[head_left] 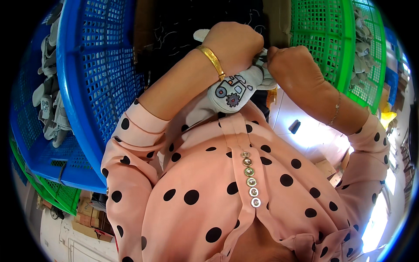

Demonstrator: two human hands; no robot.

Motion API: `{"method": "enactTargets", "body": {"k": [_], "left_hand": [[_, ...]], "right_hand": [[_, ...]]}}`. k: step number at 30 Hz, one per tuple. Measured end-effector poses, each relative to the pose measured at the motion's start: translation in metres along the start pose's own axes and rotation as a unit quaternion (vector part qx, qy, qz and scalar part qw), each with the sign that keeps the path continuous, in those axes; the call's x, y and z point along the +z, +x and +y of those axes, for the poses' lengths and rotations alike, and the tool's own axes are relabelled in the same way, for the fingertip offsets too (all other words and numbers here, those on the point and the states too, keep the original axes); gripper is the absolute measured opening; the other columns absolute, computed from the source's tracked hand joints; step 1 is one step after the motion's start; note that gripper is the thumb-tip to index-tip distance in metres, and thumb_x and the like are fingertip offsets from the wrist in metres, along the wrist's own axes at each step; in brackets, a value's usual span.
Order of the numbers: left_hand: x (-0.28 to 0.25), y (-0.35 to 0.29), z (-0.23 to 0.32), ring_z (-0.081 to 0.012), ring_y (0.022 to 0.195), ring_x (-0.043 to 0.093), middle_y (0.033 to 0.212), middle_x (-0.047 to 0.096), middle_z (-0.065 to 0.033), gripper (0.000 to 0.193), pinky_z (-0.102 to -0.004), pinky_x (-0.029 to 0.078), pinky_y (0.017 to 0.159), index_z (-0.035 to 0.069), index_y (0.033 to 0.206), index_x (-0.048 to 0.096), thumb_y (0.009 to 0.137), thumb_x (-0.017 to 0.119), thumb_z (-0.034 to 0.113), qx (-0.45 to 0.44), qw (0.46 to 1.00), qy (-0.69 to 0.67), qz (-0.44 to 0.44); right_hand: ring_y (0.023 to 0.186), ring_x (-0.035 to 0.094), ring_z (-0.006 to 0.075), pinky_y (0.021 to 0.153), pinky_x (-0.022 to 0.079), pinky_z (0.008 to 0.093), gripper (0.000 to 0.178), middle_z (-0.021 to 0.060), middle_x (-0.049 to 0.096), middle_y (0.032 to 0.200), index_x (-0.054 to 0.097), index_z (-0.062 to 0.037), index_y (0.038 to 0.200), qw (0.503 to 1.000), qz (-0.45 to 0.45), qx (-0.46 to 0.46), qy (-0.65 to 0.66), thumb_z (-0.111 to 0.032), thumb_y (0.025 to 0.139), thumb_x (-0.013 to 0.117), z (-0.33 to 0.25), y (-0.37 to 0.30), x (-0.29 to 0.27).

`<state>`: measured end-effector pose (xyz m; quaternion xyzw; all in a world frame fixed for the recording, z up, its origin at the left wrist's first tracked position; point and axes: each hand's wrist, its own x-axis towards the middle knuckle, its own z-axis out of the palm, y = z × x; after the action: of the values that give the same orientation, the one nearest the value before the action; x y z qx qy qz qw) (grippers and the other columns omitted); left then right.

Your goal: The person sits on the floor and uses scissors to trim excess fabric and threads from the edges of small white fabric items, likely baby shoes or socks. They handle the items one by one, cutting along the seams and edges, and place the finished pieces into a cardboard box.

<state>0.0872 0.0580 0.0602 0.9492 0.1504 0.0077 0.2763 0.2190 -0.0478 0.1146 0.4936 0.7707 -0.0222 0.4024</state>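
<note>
A small light grey shoe point(233, 97) with an embroidered tractor and gear sits against my front, toe toward me. My left hand point(235, 46), with a gold bracelet at the wrist, curls closed over its far part. Close beside it on the right, my right hand point(293, 64) is closed in a pinch at the shoe's far end, where grey and dark material shows between the hands. My fingertips are mostly hidden under both hands. A pale flap point(200, 35) sticks out beyond my left hand; I cannot tell what it belongs to.
A blue plastic basket point(65, 87) stands at my left, with several small grey shoes point(51, 109) beyond its wall. At my right is a green basket point(321, 39) with more grey pieces point(362, 56) past it. Dark cloth with loose threads point(174, 37) lies ahead.
</note>
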Motion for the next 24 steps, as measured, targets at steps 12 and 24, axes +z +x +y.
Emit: {"method": "enactTargets", "body": {"k": [12, 24], "left_hand": [[0.002, 0.007, 0.000, -0.0332, 0.069, 0.067, 0.069, 0.066, -0.0145, 0.009, -0.0416, 0.053, 0.060, 0.007, 0.071, 0.072, 0.066, 0.069, 0.014, -0.009, 1.000, -0.006, -0.007], [0.006, 0.001, 0.004, -0.0337, 0.068, 0.067, 0.068, 0.066, -0.0150, 0.011, -0.0427, 0.054, 0.060, 0.007, 0.072, 0.072, 0.067, 0.068, 0.016, -0.021, 1.000, -0.020, 0.002]], "right_hand": [[0.067, 0.062, 0.0141, 0.051, 0.037, 0.0297, 0.007, -0.0006, 0.060, 0.076, 0.071, -0.0149, 0.073, 0.999, 0.022, -0.002, -0.041, -0.018, 0.069, 0.077, 0.000, 0.005, 0.007], [0.058, 0.060, 0.0123, 0.046, 0.035, 0.0290, 0.007, -0.0050, 0.057, 0.060, 0.069, -0.0193, 0.069, 0.996, 0.006, -0.015, -0.083, -0.015, 0.066, 0.075, -0.006, 0.015, 0.014]]}}
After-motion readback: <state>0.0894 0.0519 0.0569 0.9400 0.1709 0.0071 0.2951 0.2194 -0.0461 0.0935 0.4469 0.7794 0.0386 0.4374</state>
